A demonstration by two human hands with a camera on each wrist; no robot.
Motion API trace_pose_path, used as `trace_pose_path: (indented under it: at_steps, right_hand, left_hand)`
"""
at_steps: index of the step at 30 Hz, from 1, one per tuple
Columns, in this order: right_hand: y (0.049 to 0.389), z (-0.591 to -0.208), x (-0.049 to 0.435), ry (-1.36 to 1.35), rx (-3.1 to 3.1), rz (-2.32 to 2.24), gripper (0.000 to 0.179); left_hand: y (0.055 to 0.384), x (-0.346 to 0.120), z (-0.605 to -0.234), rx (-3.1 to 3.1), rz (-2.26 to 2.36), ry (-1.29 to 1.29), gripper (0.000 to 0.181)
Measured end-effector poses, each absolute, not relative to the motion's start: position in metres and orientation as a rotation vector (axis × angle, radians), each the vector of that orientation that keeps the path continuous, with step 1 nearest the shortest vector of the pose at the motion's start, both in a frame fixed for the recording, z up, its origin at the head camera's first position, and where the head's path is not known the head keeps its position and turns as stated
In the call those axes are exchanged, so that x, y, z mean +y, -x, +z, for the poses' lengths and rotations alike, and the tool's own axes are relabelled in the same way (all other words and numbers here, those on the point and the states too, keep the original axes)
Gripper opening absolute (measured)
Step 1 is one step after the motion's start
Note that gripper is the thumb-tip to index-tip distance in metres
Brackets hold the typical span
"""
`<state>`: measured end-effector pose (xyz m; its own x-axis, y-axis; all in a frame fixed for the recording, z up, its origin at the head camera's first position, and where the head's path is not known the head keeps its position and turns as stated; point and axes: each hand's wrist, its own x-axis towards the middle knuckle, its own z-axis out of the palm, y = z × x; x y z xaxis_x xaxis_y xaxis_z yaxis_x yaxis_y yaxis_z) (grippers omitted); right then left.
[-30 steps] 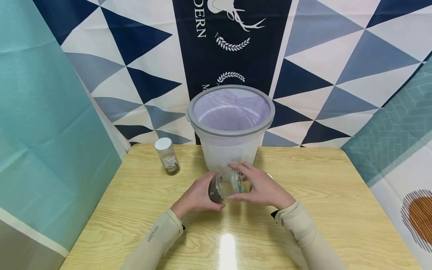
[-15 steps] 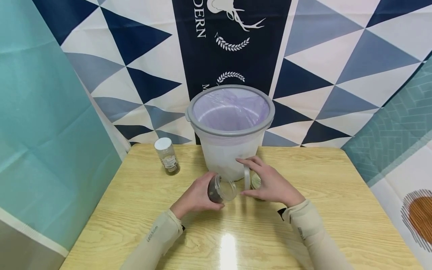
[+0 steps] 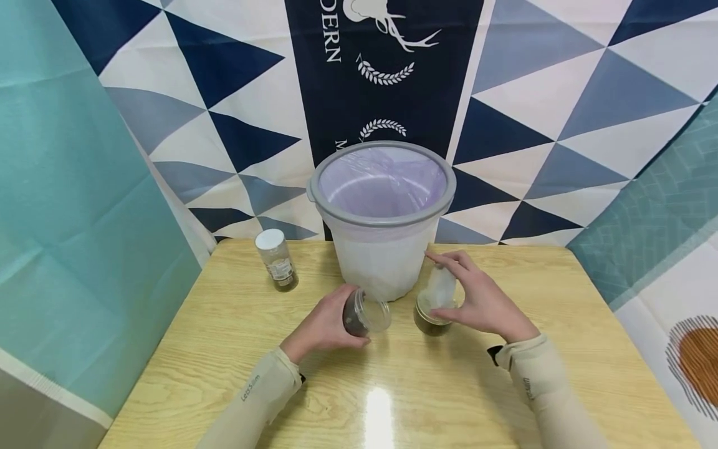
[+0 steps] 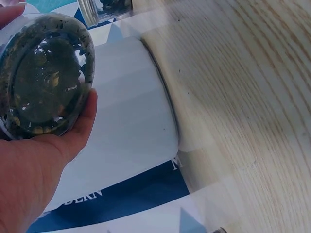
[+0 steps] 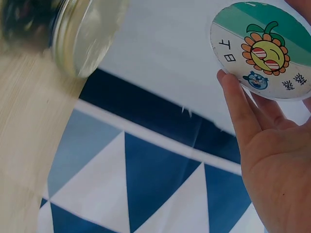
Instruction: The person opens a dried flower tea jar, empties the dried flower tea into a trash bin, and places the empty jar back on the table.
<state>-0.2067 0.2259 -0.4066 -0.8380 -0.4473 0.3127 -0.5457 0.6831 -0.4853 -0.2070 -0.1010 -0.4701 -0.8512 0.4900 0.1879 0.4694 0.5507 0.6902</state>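
My left hand (image 3: 320, 319) grips a clear plastic jar (image 3: 359, 317) round its side, tilted with its uncovered mouth facing right. In the left wrist view, dark contents show through the jar's base (image 4: 46, 80). To the right, my right hand (image 3: 485, 302) pinches a round lid (image 3: 442, 285) by its edge, apart from the jar. A sunflower sticker with green and white areas covers the lid's top (image 5: 265, 53) in the right wrist view. Just below the lid stands a second jar (image 3: 430, 325), dark inside, with a gold-coloured rim (image 5: 68, 36).
A white bin (image 3: 381, 255) with a grey rim and purple liner stands at the back of the wooden table (image 3: 314, 399). Left of it is a labelled jar (image 3: 282, 268) with a white lid. Patterned cloth (image 3: 241, 81) hangs behind.
The lid has come away from the left-hand jar and moved right with my right hand, tilting over the second jar. The left hand and its jar stay nearly still.
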Motion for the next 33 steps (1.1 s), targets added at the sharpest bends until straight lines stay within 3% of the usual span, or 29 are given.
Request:
trace_pose_path:
  at_steps: [17, 33]
  right_hand:
    - [0.219, -0.418, 0.268, -0.519, -2.635, 0.864, 0.11]
    - [0.234, -0.443, 0.288, -0.23, -2.719, 0.861, 0.084]
  left_hand:
    - [0.206, -0.106, -0.467, 2.744, 1.177, -0.857, 0.086]
    - [0.209, -0.106, -0.469, 2.753, 1.171, -0.893, 0.087]
